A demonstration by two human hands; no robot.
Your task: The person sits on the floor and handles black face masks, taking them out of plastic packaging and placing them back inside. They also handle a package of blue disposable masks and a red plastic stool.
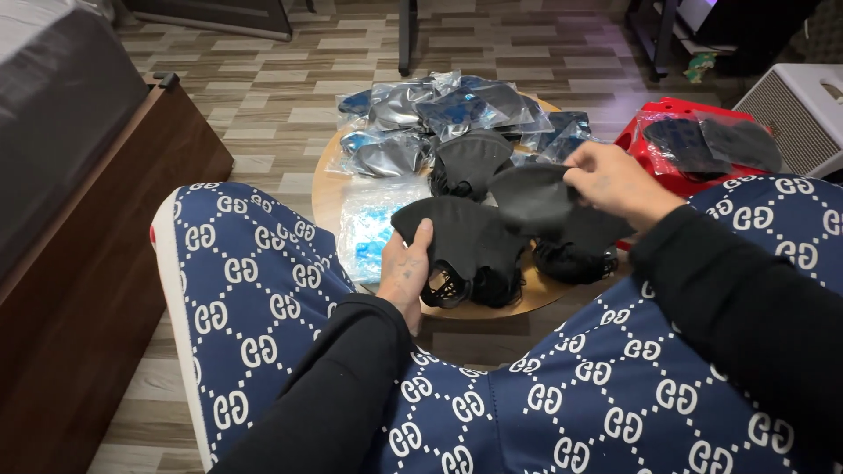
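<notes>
My left hand (406,274) grips a black face mask (461,233) at its lower left edge, thumb on top, over a pile of black masks with ear loops (479,285) on a small round wooden table (327,189). My right hand (615,180) pinches another black mask (531,197), held just above the table to the right of the first. Two more stacks of black masks (470,162) (575,254) lie on the table. Several clear plastic packets of masks (439,110) are heaped at the table's far side.
My knees in blue patterned trousers (255,290) frame the table. A dark wooden bed frame (97,263) stands at the left. A red bag with packed masks (694,145) lies at the right, next to a white box (799,105). Empty clear wrappers (373,224) lie on the table.
</notes>
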